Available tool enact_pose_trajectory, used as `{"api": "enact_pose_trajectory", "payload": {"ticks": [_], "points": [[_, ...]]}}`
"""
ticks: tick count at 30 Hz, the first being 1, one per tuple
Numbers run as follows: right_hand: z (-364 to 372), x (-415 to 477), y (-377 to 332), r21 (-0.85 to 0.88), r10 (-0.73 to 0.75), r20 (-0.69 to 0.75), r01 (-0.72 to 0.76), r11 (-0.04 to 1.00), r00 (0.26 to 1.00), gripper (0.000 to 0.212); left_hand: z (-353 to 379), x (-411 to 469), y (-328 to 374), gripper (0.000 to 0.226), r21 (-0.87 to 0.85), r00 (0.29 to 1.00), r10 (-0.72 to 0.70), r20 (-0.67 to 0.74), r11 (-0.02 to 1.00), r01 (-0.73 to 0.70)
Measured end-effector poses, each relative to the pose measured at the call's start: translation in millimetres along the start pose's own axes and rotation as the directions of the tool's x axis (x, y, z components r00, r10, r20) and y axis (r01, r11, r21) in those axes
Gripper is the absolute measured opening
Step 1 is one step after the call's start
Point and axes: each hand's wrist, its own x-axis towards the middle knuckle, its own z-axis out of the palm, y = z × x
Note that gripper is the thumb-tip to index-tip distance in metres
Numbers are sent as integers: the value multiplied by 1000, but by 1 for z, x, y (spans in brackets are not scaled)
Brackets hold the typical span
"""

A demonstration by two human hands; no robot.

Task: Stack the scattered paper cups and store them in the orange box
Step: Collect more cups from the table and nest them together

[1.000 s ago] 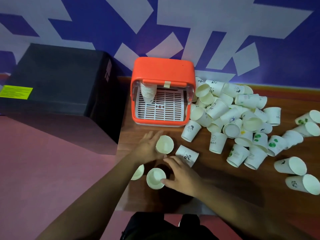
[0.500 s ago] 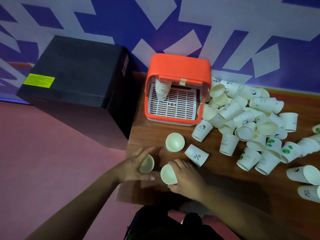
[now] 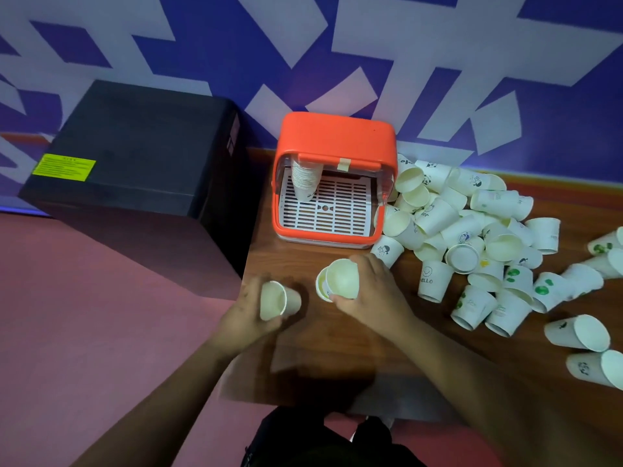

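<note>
Paper cups (image 3: 278, 299), one gripped in left hand (image 3: 244, 315), another in right hand (image 3: 371, 291)

The box (image 3: 337, 136) stands at the back of the surface (image 3: 286, 251), a stack of cups (image 3: 306, 178) inside on its left. Loose cups (image 3: 472, 230) lie heaped just right of it (a few farther right, apart). Before it, the left hand (image 3: 246, 311) holds one cup (image 3: 278, 301), the right hand (image 3: 374, 288) two cups (image 3: 342, 279).
</note>
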Motion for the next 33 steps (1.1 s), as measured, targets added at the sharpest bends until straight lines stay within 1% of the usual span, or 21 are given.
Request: {"api": "enact_pose_trajectory", "payload": {"ticks": [3, 5, 8, 10, 11, 14, 17, 20, 22, 24, 26, 30, 31, 33], "points": [[22, 4, 1, -37, 20, 54, -18, 999, 998, 77, -12, 10, 24, 63, -102, 994, 8, -105, 995, -19], [33, 4, 3, -55, 23, 73, -19, 998, 997, 80, -17, 15, 40, 65, -140, 987, 42, -154, 988, -64], [41, 1, 11, -43, 68, 153, -62, 997, 986, 96, -19, 24, 64, 74, -143, 978, 114, -172, 980, -140], [39, -6, 19, -16, 88, 174, -87, 996, 981, 106, -14, 30, 78, 76, -92, 971, 176, -164, 977, -193], [38, -11, 24, -13, 106, 177, -106, 994, 979, 106, -10, 32, 84, 76, -69, 967, 208, -144, 973, -220], [33, -31, 48, -32, 216, 155, -213, 976, 964, 98, 9, 43, 94, 76, 2, 963, 269, -17, 963, -269], [33, -46, 74, -90, 341, 161, -330, 940, 926, 87, 33, 51, 94, 80, 107, 965, 243, 96, 962, -253], [41, -47, 82, -91, 420, 210, -410, 907, 883, 87, 52, 58, 87, 83, 215, 964, 209, 166, 946, -242], [50, -43, 81, -68, 444, 230, -441, 895, 866, 88, 61, 59, 82, 84, 234, 964, 150, 220, 951, -202], [60, -37, 77, -36, 453, 239, -459, 888, 859, 88, 68, 60, 76, 85, 210, 960, 111, 257, 963, -167], [72, -34, 77, -3, 457, 229, -468, 883, 860, 86, 73, 61, 70, 84, 173, 956, 113, 270, 971, -164], [82, -34, 78, 47, 459, 165, -472, 880, 873, 80, 78, 65, 65, 85, 105, 959, 116, 260, 983, -148], [79, -35, 81, 91, 487, 163, -504, 859, 858, 80, 79, 65, 66, 84, 73, 962, 95, 257, 990, -118], [65, -38, 88, 234, 577, 187, -606, 760, 795, 77, 83, 67, 69, 77, 17, 965, 48, 259, 998, -54]]}}
